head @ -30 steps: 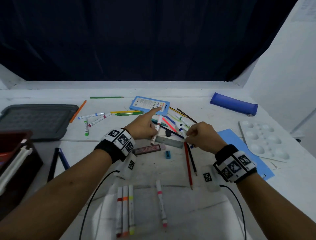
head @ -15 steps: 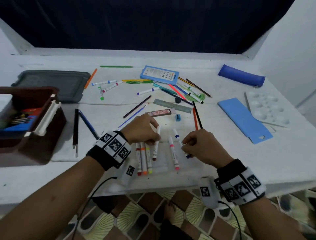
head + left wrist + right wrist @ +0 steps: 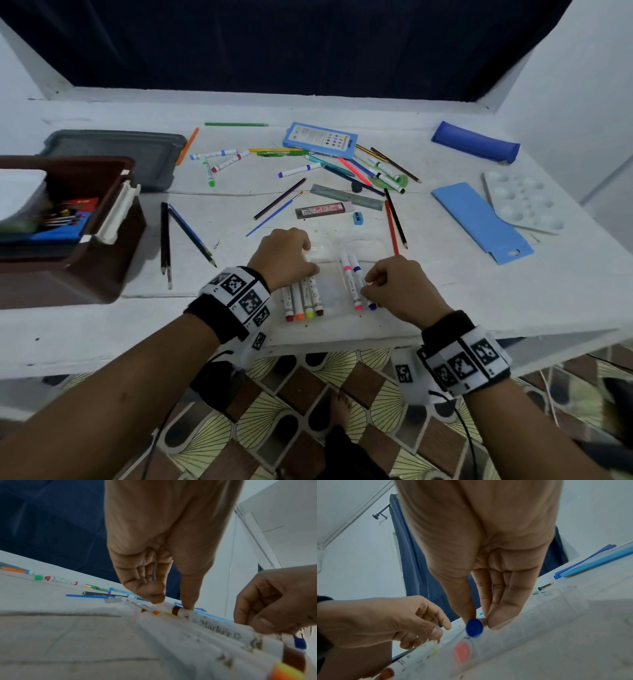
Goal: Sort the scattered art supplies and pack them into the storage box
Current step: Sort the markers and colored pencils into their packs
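I am lining up markers near the table's front edge, left hand (image 3: pixel 286 257) pressing the row of four (image 3: pixel 303 300), right hand (image 3: pixel 399 289) pinching the blue marker (image 3: pixel 359 277) beside the pink; next, I judge, carrying them to the storage box (image 3: pixel 68 219) at nine o'clock.

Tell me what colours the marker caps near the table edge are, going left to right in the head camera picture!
red marker → orange marker → yellow marker → brown marker → pink marker → blue marker
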Action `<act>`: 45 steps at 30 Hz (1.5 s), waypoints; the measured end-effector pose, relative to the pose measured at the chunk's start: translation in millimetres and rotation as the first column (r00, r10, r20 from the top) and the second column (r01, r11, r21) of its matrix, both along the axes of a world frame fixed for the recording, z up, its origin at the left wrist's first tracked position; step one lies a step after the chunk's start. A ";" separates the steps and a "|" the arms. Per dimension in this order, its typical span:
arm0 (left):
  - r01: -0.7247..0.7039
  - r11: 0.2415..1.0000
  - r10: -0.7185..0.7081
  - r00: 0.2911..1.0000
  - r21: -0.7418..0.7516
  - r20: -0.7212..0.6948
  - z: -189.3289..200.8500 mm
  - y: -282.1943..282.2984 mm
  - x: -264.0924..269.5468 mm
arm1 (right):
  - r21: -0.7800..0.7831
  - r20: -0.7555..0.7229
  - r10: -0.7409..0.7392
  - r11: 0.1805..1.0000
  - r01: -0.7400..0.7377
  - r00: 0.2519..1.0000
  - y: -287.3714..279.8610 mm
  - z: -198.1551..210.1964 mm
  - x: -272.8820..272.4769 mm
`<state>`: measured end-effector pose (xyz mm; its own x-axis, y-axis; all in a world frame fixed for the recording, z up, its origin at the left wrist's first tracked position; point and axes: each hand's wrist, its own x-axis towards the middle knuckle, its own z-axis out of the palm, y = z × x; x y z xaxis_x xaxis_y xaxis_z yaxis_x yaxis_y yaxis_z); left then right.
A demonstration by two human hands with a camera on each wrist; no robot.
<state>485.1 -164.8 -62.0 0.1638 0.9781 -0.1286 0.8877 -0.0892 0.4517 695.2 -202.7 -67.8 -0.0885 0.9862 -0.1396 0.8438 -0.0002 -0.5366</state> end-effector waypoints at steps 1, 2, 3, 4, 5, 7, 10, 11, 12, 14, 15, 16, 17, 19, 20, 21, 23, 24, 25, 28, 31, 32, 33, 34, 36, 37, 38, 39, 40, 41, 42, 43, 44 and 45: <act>0.013 1.000 -0.013 1.000 -0.003 0.014 0.1 -1.3 -0.6 | 0.006 0.001 -0.001 1.000 0.001 1.000 -0.5 -0.3 0.0; 0.028 1.000 -0.028 0.999 -0.012 0.025 1.0 -2.8 -1.3 | 0.011 0.002 -0.001 1.000 0.001 1.000 -0.9 -0.5 -0.2; 0.048 0.999 -0.047 0.999 -0.026 0.026 1.9 -4.3 -2.3 | 0.015 0.000 -0.001 1.000 0.001 1.000 -1.2 -1.1 0.0; 0.075 0.997 -0.075 0.997 -0.036 0.012 3.8 -6.1 -3.3 | 0.018 -0.005 -0.004 1.000 0.004 1.000 -1.2 -1.9 0.2; 0.106 0.993 -0.107 0.994 -0.042 -0.015 5.6 -7.6 -4.5 | 0.022 -0.009 -0.008 1.000 0.008 1.000 -0.9 -3.2 0.6; 0.158 0.985 -0.163 0.984 -0.062 -0.077 9.9 -11.1 -6.4 | 0.024 -0.007 -0.018 1.000 0.018 1.000 -0.1 -5.6 1.1; 0.193 0.976 -0.207 0.966 -0.101 -0.152 12.4 -13.5 -6.9 | 0.030 -0.005 -0.022 0.999 0.022 1.000 0.2 -7.5 0.9; 0.198 0.974 -0.215 0.961 -0.105 -0.175 11.8 -13.9 -6.9 | 0.034 -0.004 -0.021 0.999 0.021 1.000 -0.1 -7.8 0.8; 0.202 0.974 -0.219 0.956 -0.104 -0.195 11.5 -14.3 -6.7 | 0.038 -0.004 -0.019 0.999 0.019 1.000 -0.5 -8.0 0.5; 0.208 0.973 -0.225 0.950 -0.099 -0.217 11.6 -14.5 -6.4 | 0.043 -0.009 -0.021 0.999 0.021 1.000 -1.1 -8.4 0.2; 0.214 0.972 -0.230 0.949 -0.099 -0.216 12.8 -14.5 -6.0 | 0.044 -0.009 -0.022 0.999 0.022 1.000 -1.2 -8.6 0.0; 0.219 0.970 -0.237 0.948 -0.104 -0.213 14.4 -14.5 -5.5 | 0.044 -0.006 -0.022 0.999 0.023 1.000 -1.2 -8.7 -0.3; 0.225 0.968 -0.243 0.947 -0.108 -0.210 15.8 -14.5 -5.1 | 0.045 -0.002 -0.023 0.999 0.024 1.000 -1.2 -8.9 -0.5; 0.238 0.965 -0.256 0.944 -0.108 -0.208 18.2 -15.1 -4.1 | 0.045 -0.003 -0.026 0.999 0.026 1.000 -1.3 -8.9 -0.9; 0.247 0.963 -0.264 0.941 -0.103 -0.212 18.7 -15.6 -3.3 | 0.046 -0.004 -0.027 0.999 0.027 1.000 -1.4 -9.0 -1.0; 0.257 0.961 -0.273 0.938 -0.098 -0.215 18.9 -16.4 -2.2 | 0.047 -0.005 -0.028 0.998 0.028 1.000 -1.5 -9.0 -1.0; 0.268 0.959 -0.282 0.934 -0.094 -0.221 18.4 -18.4 0.1 | 0.050 -0.005 -0.027 0.998 0.027 1.000 -1.7 -8.9 -1.2; 0.268 0.959 -0.281 0.933 -0.088 -0.223 17.8 -19.2 0.9 | 0.049 -0.005 -0.025 0.998 0.026 1.000 -1.8 -9.0 -1.1; 0.267 0.961 -0.278 0.934 -0.079 -0.226 17.1 -20.0 1.3 | 0.050 -0.005 -0.024 0.998 0.024 1.000 -1.8 -9.2 -1.1; 0.260 0.963 -0.270 0.933 -0.074 -0.237 15.3 -20.9 1.4 | 0.059 -0.001 -0.022 0.998 0.022 1.000 -2.3 -10.2 -0.6; 0.272 0.959 -0.283 0.925 -0.077 -0.255 17.2 -19.0 -0.1 | 0.053 -0.008 -0.021 0.998 0.021 1.000 -2.0 -9.9 -0.5; 0.283 0.956 -0.293 0.919 -0.074 -0.263 17.9 -18.0 -0.8 | 0.053 -0.009 -0.018 0.998 0.019 1.000 -2.1 -9.3 -0.7; 0.296 0.952 -0.304 0.914 -0.072 -0.269 18.1 -17.0 -1.5 | 0.055 -0.010 -0.015 0.998 0.016 1.000 -2.1 -8.8 -0.8; 0.306 0.949 -0.314 0.909 -0.075 -0.274 18.0 -16.1 -2.0 | 0.058 -0.009 -0.011 0.998 0.012 1.000 -2.2 -8.3 -0.8; 0.320 0.944 -0.330 0.900 -0.083 -0.284 17.8 -14.4 -2.3 | 0.057 -0.010 -0.005 0.998 0.005 1.000 -1.9 -8.3 -0.3; 0.327 0.941 -0.339 0.895 -0.088 -0.292 17.7 -13.9 -2.0 | 0.051 -0.012 -0.002 0.999 0.003 1.000 -1.7 -8.4 0.0; 0.335 0.938 -0.347 0.888 -0.093 -0.302 17.5 -13.3 -1.4 | 0.046 -0.011 -0.001 0.999 0.002 1.000 -1.5 -7.9 0.1; 0.339 0.935 -0.353 0.883 -0.100 -0.308 17.1 -12.8 -1.0 | 0.043 -0.009 0.002 0.999 -0.001 1.000 -1.1 -7.5 0.0; 0.342 0.934 -0.357 0.881 -0.105 -0.312 17.0 -12.3 -0.6 | 0.043 -0.009 0.009 0.999 -0.008 1.000 -0.9 -6.5 0.0; 0.342 0.933 -0.359 0.879 -0.108 -0.315 16.7 -11.7 -0.4 | 0.042 -0.013 0.020 0.999 -0.019 1.000 -0.7 -5.5 0.1; 0.345 0.932 -0.361 0.877 -0.109 -0.318 16.4 -11.1 -0.4 | 0.042 -0.021 0.036 0.999 -0.035 0.999 -1.3 -3.9 0.0; 0.347 0.931 -0.364 0.874 -0.111 -0.323 16.2 -10.6 -0.6 | 0.040 -0.023 0.052 0.998 -0.051 0.998 -2.0 -2.2 -0.4; 0.349 0.930 -0.367 0.870 -0.113 -0.328 15.9 -10.2 -0.7 | 0.041 -0.017 0.066 0.997 -0.066 0.998 -2.6 -0.6 -0.9; 0.350 0.930 -0.368 0.868 -0.115 -0.332 15.6 -9.9 -0.7 | 0.041 -0.005 0.077 0.996 -0.076 0.997 -2.5 0.8 -1.2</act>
